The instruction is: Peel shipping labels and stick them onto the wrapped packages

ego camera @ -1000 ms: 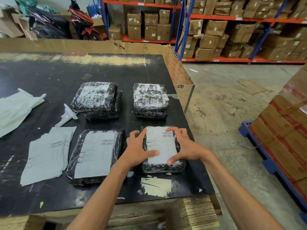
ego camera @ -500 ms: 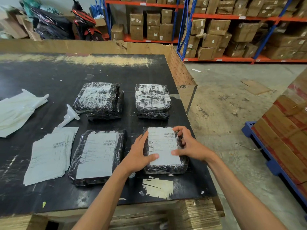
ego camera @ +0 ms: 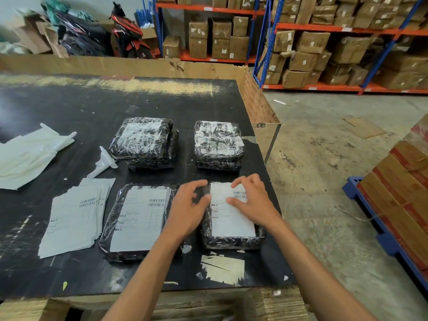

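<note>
Left hand: fingers spread and relaxed, holding nothing. It is at the left edge of the label, partly over the near-right pkg. I cannot tell if it touches the wrap, as the hand is blurred.
Right hand: rests on the upper right part of the label, thumb and fingertips down on the paper. Fingers are only loosely bent, no pinch.
Hands: apart, w/ the upper middle of the label between them.
Label: flat on top of the near-right pkg, and the lower corners look stuck down.
Step (my guess): pressing the label smooth, almost done for this pkg.
Other pkgs: the near-left pkg is labelled. The far-left pkg and far-right pkg show no shipping label outside, so approx. half is left.
Label stack: on the tabletop, just beside the near-left pkg. The backing sheets lie further left.
Risk 1: the wrap is wrinkled, so pressing from the edges may trap air or crease the barcode.
Risk 2: the corner under the right hand may lift if skin sticks to the glue edge when the hand leaves.
Risk 3: the pkg is near the right edge of the tabletop, and a sideways push could slide it off.
Risk 4: at the next peel, two sheets may come together, or the label may curl on itself.
</note>
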A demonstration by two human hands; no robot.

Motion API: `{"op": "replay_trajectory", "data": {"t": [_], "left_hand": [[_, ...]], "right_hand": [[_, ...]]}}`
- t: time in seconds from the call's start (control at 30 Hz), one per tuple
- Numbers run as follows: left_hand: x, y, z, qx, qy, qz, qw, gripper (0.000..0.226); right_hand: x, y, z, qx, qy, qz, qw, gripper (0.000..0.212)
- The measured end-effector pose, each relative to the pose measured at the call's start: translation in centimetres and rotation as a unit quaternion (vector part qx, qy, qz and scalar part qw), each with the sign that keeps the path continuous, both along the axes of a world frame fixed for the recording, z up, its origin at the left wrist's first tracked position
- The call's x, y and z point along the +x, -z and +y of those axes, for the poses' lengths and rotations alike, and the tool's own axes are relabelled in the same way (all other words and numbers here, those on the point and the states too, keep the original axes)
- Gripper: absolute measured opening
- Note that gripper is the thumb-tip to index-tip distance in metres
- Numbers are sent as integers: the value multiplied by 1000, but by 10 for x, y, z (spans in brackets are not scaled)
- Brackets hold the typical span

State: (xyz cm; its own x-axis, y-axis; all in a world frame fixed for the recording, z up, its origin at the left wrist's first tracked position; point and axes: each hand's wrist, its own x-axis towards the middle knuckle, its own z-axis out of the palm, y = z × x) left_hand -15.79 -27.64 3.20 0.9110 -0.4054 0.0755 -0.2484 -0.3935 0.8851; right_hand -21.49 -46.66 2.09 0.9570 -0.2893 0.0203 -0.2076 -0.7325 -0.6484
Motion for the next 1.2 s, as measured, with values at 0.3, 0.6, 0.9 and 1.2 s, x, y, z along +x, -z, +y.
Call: {"op": "replay_trajectory", "data": {"t": [0.3, 0.6, 0.9, 1.2], "left_hand": [[67, -20, 134, -81, -225, 40, 970, 17], [118, 35, 265, 136, -294, 96, 941, 47], [134, 57, 299, 121, -212, 30, 969, 62], [135, 61, 298, 197, -241, 46, 949, 74]], "right_hand": [[67, -49, 131, 139, -138, -10, 981, 22], [146, -28, 283, 103, -154, 128, 974, 50], [182, 7, 344, 75, -31, 254, 964, 99], [188, 17, 349, 116, 102, 81, 985, 22]]}}
